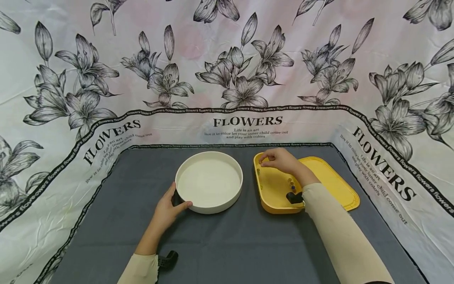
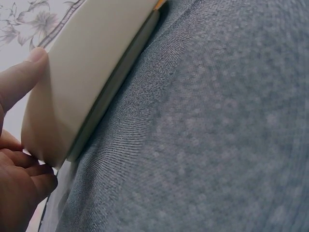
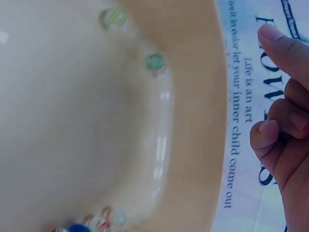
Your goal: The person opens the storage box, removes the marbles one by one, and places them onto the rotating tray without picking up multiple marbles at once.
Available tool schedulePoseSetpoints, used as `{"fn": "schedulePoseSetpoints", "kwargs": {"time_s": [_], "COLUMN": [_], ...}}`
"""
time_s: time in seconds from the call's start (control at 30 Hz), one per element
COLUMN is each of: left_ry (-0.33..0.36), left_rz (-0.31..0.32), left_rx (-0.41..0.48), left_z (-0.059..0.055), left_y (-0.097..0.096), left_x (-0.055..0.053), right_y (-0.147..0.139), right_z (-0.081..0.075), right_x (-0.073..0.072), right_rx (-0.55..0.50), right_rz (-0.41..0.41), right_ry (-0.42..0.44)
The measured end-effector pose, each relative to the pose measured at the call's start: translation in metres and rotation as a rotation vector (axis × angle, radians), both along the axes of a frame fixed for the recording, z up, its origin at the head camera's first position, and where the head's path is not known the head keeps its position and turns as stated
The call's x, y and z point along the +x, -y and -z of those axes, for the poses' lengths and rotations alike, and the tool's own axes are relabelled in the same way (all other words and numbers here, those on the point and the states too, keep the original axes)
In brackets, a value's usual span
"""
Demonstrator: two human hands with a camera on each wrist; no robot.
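A round white dish stands on the grey cloth in the middle. At its front left, my left hand grips the side, thumb on the near wall and fingers round the edge. In the left wrist view the dish's wall fills the upper left. My right hand hovers over the far left of a yellow tray, fingers bent, thumb apart. Nothing shows in its fingers. Inside the tray are several glass marbles, among them a green marble, a yellow-green marble and a blue marble.
A flat yellow lid lies to the right of the tray, partly behind my right forearm. Grey cloth covers the work surface. White fabric printed with flowers and lettering borders it at the back and sides.
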State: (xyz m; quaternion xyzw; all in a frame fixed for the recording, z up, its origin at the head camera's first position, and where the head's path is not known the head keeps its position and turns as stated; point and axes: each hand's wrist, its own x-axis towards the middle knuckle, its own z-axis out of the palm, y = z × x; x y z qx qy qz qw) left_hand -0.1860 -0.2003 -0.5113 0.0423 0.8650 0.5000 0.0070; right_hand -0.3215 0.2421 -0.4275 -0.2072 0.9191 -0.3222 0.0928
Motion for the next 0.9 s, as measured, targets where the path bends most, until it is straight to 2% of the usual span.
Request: {"fn": "schedulePoseSetpoints", "kwargs": {"time_s": [0.2, 0.5, 0.7, 0.9], "left_ry": [-0.008, 0.006, -0.010, -0.009], "left_rz": [-0.002, -0.011, -0.012, -0.010], "left_rx": [-0.005, -0.001, 0.012, 0.006], "left_z": [0.001, 0.001, -0.001, -0.002], "left_y": [0.000, 0.000, 0.000, 0.000], "left_x": [-0.001, 0.002, 0.001, 0.001], "right_y": [0.016, 0.044, 0.062, 0.076], "right_z": [-0.010, -0.014, -0.019, -0.024], "right_x": [0.004, 0.005, 0.003, 0.000], "right_rx": [-0.046, -0.019, 0.016, 0.043], "right_rz": [-0.007, -0.055, -0.088, -0.127], "right_ry": [-0.024, -0.052, -0.096, -0.092]}}
